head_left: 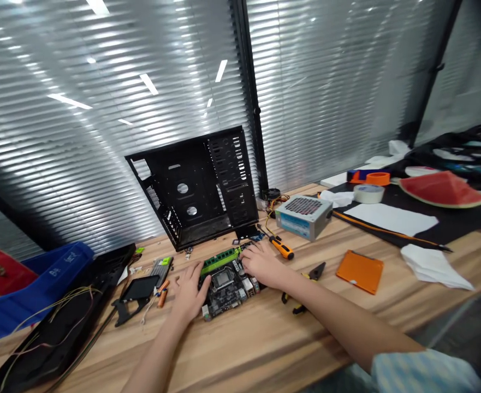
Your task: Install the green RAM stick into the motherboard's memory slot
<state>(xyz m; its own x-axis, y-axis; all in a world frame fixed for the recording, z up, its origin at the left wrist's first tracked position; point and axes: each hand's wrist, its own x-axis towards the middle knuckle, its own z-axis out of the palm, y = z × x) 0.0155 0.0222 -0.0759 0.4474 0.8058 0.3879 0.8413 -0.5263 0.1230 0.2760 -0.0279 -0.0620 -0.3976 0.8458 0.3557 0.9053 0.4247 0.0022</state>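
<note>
A dark motherboard (224, 297) lies flat on the wooden table, its square processor socket facing up. Along its far edge runs a green memory module (221, 258), next to bright green slots. My left hand (189, 290) rests at the board's left edge, fingers spread and thumb touching the board. Over the far right corner, my right hand (261, 265) has its fingers bent and closed on the board's edge, near the module's right end; some of its fingertips are hidden. Close to my right forearm lie pliers (314, 272) and an orange-handled screwdriver (281, 247).
An open black computer case (195, 188) stands behind the board, against the blinds. A power supply (304, 216) and an orange square (360, 271) lie to the right. Left are a drive bracket (136, 297), a black panel (66, 322) and a blue bin (55, 278).
</note>
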